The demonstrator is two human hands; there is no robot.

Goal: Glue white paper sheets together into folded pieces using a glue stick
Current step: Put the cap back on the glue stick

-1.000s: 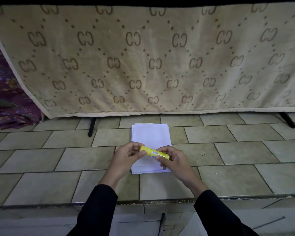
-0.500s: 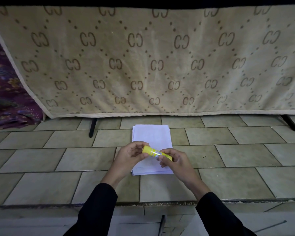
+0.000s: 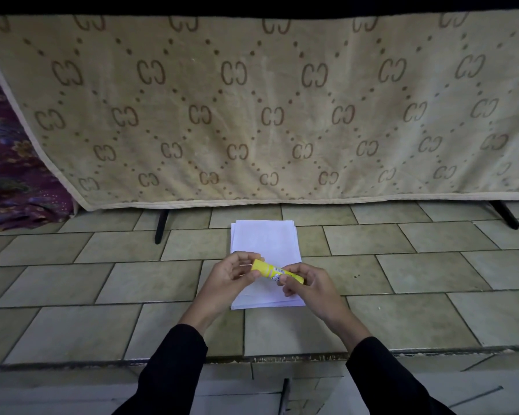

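Across the back, a beige monogram blanket point(image 3: 252, 115) draped over a black-legged stand point(image 3: 161, 226); at far left, a purple patterned cloth point(image 3: 9, 175). Below, pale tiled floor point(image 3: 72, 280). Lying flat on the tiles just in front of the blanket's hem, a stack of white paper sheets point(image 3: 264, 238), edges slightly fanned, no fold or glue mark showing. Over the near half of the stack, 2 hands in black sleeves. On one side, left hand point(image 3: 226, 280) curled, thumb and fingertips pinching the left end of the yellow glue stick point(image 3: 267, 268). On the other, right hand point(image 3: 310, 286) wrapped around the opposite end, fingers closed over the barrel, that end a little lower. Probably uncapping or winding up the glue, though hard to tell with the ends hidden behind fingers. Early in the task, by the look of it. Risks from here: wound out too far, likely to snap or smear in lumps; pressed onto 1 loose sheet with no steadying hand, likely to drag, crease or skew the stack; spread past an edge, apt to bond the sheet beneath.
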